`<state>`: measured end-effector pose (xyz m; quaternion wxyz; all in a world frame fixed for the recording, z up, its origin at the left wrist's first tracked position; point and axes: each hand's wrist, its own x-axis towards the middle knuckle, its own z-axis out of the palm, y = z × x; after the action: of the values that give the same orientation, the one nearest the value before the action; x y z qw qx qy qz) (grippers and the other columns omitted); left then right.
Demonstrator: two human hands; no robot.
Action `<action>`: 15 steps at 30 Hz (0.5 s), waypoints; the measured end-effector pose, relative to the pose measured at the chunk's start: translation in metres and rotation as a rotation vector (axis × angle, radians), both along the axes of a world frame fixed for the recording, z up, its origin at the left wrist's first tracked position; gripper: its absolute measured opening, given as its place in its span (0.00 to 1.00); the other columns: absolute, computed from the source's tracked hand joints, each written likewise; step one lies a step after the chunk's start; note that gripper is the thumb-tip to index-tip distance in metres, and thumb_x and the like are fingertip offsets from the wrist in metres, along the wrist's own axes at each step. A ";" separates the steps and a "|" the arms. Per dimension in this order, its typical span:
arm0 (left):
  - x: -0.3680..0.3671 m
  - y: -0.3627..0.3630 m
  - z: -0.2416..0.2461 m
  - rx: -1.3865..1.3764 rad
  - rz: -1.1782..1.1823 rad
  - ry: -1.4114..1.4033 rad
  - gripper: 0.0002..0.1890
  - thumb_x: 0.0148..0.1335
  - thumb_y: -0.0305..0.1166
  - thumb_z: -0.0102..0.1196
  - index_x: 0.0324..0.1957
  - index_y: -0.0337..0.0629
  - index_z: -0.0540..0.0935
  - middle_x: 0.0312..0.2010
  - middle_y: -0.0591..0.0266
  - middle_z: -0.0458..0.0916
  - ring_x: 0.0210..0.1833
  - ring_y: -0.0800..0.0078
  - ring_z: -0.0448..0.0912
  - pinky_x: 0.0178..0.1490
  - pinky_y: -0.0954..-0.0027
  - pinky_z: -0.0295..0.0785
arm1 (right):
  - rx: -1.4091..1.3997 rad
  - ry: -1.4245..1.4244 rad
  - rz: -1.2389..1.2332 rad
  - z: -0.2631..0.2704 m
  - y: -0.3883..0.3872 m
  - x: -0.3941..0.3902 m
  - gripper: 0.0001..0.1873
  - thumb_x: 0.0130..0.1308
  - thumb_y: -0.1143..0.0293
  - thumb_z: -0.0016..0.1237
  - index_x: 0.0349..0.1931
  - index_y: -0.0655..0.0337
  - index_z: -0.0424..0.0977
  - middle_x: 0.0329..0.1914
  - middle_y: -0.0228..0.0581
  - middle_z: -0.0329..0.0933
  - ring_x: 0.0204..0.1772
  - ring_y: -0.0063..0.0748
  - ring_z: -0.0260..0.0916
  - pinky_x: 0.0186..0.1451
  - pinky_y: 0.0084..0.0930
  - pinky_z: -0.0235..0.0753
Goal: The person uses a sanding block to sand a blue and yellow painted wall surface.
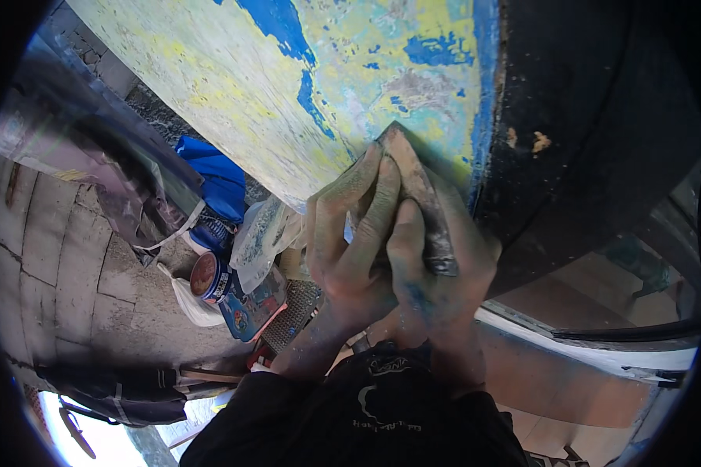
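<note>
A dusty, worn block (423, 181), perhaps wrapped in abrasive paper, lies against a curved panel (210, 87) with patchy yellow, pale green and blue paint. One corner of the block points away from me. My right hand (444, 251) grips it, thumb on the near side and fingers along the far side. My left hand (350, 233) is bent beside it, its fingertips pressing on the block near that corner. Dust covers both hands, and blue-green stains mark the right one. The face of the block against the panel is hidden.
A black curved surface (561, 117) adjoins the panel at right. To the left are an open tub (205, 275), a plastic bag (263, 242), a white bag (193, 300), blue fabric (213, 178) and clear plastic sheeting (105, 169). Dark clothing (117, 394) lies at lower left.
</note>
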<state>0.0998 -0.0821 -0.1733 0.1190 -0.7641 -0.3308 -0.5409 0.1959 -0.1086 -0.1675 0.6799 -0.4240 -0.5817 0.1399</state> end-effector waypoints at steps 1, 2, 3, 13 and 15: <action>0.000 0.000 0.003 -0.019 0.063 0.030 0.18 0.56 0.27 0.57 0.50 0.31 0.80 0.48 0.48 0.78 0.48 0.57 0.77 0.50 0.63 0.73 | -0.050 0.018 0.035 -0.003 0.002 0.000 0.16 0.66 0.74 0.40 0.51 0.72 0.72 0.46 0.53 0.78 0.44 0.35 0.80 0.46 0.24 0.78; -0.005 -0.003 -0.006 -0.068 0.041 0.049 0.19 0.55 0.27 0.58 0.50 0.32 0.80 0.48 0.49 0.78 0.47 0.57 0.78 0.50 0.63 0.73 | 0.045 0.035 0.019 -0.015 0.002 -0.001 0.17 0.65 0.75 0.41 0.52 0.73 0.71 0.45 0.52 0.78 0.44 0.32 0.79 0.46 0.24 0.77; -0.009 -0.002 -0.013 -0.051 0.031 0.052 0.19 0.55 0.27 0.58 0.50 0.32 0.80 0.48 0.49 0.78 0.47 0.57 0.78 0.50 0.63 0.73 | 0.062 0.037 0.009 -0.025 0.003 -0.004 0.17 0.65 0.75 0.41 0.52 0.73 0.71 0.45 0.52 0.78 0.44 0.32 0.79 0.46 0.24 0.77; -0.015 -0.007 -0.012 -0.090 0.002 0.118 0.16 0.56 0.29 0.58 0.47 0.33 0.82 0.49 0.52 0.79 0.46 0.61 0.80 0.48 0.66 0.75 | 0.147 -0.080 -0.132 -0.028 0.005 -0.009 0.17 0.61 0.75 0.49 0.49 0.75 0.71 0.32 0.51 0.78 0.31 0.40 0.80 0.34 0.29 0.78; -0.016 -0.001 -0.006 -0.039 0.028 0.082 0.15 0.57 0.29 0.58 0.46 0.33 0.82 0.48 0.52 0.79 0.46 0.62 0.80 0.47 0.66 0.76 | 0.004 0.142 -0.059 -0.013 0.005 -0.016 0.13 0.62 0.73 0.45 0.43 0.74 0.74 0.25 0.49 0.77 0.25 0.38 0.77 0.29 0.28 0.75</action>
<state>0.0833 -0.0827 -0.1790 0.1250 -0.7829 -0.3471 -0.5009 0.1795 -0.1033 -0.1808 0.7242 -0.4285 -0.5195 0.1482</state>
